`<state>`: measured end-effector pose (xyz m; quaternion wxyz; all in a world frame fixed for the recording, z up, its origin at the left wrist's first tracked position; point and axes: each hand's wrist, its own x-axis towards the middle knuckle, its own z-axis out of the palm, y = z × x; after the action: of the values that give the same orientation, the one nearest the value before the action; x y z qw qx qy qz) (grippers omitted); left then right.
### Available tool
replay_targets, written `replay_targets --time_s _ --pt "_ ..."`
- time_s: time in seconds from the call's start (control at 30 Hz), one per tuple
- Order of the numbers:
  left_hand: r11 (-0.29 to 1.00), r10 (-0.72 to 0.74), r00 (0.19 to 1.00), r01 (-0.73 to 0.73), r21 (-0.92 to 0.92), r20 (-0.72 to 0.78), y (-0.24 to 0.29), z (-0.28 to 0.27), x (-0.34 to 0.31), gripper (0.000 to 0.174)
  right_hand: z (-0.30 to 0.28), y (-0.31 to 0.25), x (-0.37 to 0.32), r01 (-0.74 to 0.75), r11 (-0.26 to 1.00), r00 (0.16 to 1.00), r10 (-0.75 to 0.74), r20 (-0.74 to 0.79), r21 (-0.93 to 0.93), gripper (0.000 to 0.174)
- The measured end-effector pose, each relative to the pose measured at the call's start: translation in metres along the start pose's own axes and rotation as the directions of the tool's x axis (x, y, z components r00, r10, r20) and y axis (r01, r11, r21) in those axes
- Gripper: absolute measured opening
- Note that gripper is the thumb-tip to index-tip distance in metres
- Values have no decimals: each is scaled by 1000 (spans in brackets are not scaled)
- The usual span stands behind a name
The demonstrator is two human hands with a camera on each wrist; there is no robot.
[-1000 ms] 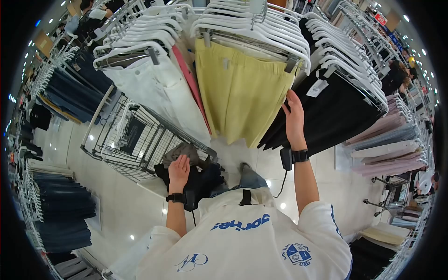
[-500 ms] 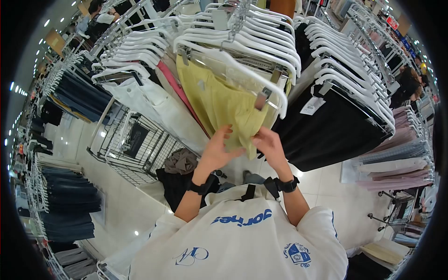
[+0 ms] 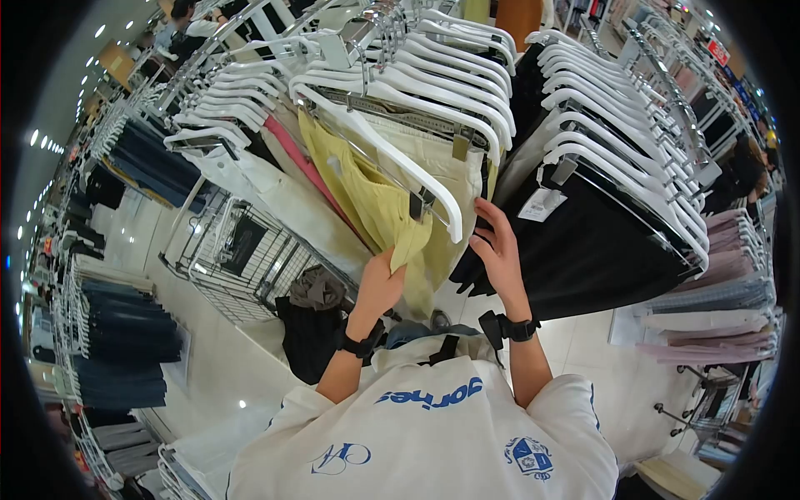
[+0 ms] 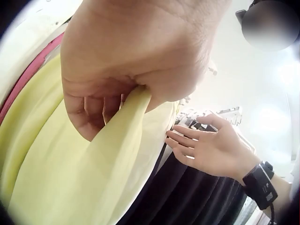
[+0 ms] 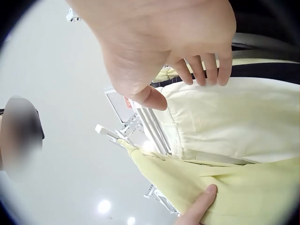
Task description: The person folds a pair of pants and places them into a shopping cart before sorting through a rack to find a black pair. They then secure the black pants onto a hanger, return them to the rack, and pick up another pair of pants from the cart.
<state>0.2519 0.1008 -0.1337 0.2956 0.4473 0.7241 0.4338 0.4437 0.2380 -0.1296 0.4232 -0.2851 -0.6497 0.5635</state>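
Observation:
Yellow-green bottoms (image 3: 346, 179) hang from a white hanger that is swung out at an angle from the rack. My left hand (image 3: 380, 285) pinches their edge near the clip; in the left wrist view the fabric (image 4: 75, 173) bunches between thumb and curled fingers of the left hand (image 4: 136, 51). Behind them hangs a cream garment (image 3: 454, 175). Beside its right edge is my right hand (image 3: 500, 250), fingers loosely spread. The right wrist view shows the fingertips of the right hand (image 5: 173, 42) at the cream garment's (image 5: 225, 117) edge; whether they touch it I cannot tell.
Black garments (image 3: 600, 242) hang to the right, white ones (image 3: 275, 192) and a pink one (image 3: 304, 158) to the left. A wire shopping cart (image 3: 225, 283) with dark clothes stands at lower left. More racks line both sides, with people in the background.
Both hands came to the yellow-green bottoms; the left took hold of their edge and drew it left, and the hanger swung out. The right hand moved from them to the cream garment behind.

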Motion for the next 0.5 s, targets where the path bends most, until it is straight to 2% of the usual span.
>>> replay_targets --time_s 0.07,0.27,0.37,0.43,0.5 --pt "1000 -5 1000 5 -9 -17 3 3 -5 31 -1 5 2 7 1000 1000 -8 13 30 65" --pt "999 34 995 -35 -14 -99 -4 12 -9 31 4 10 10 129 982 987 -140 -80 -138 74" --pt "999 32 992 -37 -33 -125 -5 17 -10 31 -1 17 14 135 982 989 -142 -46 -132 70" --pt "999 30 991 -33 -22 -127 -4 19 -14 31 -4 20 14 49 997 996 -44 83 -62 67" --pt "999 -52 996 53 4 -76 0 20 -13 31 -3 16 12 40 998 996 -36 87 -46 62"
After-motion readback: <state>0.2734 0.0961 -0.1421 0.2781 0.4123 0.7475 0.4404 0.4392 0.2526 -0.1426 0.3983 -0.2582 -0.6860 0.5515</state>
